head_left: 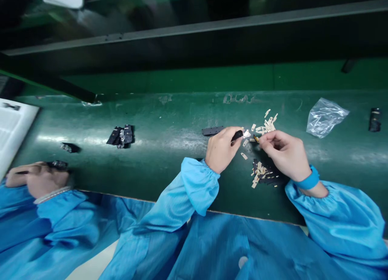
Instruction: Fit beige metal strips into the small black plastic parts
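Observation:
My left hand is closed around a small black part that sticks out past the fingers. My right hand pinches a tiny piece right beside it, too small to name. Both hands hover over the green work surface. Several loose beige strips lie just beyond my hands. A heap of small black and beige pieces lies under my right hand. A flat black part rests on the surface just left of my left hand.
A small pile of black parts sits to the left, with a single one further left. A co-worker's hand in a blue sleeve holds a dark part at the far left. A crumpled clear bag and a black object lie at the right.

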Available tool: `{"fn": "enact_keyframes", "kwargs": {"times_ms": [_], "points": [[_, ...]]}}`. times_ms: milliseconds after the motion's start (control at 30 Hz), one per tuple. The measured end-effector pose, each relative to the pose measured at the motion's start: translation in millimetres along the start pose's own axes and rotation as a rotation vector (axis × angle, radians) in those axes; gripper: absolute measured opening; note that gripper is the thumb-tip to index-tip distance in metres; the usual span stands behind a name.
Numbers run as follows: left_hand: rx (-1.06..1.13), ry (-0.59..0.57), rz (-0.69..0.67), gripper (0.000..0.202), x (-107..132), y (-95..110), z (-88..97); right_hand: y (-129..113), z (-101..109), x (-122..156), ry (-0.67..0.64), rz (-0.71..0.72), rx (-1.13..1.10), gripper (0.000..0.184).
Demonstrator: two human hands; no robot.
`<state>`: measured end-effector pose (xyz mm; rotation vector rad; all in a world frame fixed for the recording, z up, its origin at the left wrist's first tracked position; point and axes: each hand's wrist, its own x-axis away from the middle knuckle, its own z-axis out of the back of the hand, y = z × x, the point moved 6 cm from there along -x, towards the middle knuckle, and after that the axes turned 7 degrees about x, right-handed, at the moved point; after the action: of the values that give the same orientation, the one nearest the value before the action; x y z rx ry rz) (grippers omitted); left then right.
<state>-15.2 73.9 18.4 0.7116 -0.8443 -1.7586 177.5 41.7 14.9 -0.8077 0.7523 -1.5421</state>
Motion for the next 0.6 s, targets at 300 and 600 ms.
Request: {"fn": "enact_keyframes", "kwargs": {"times_ms": [300,600], "points": [[0.305,-0.145,0.046,0.011,0,5,-16.0,-23,2,4,0.051,0.259,0.199,0.004],[0.26,-0.044,-0.039,0.006,4,7,-14.6,-30,-7,12,0.064,0.409,0.217,0.004]]}}
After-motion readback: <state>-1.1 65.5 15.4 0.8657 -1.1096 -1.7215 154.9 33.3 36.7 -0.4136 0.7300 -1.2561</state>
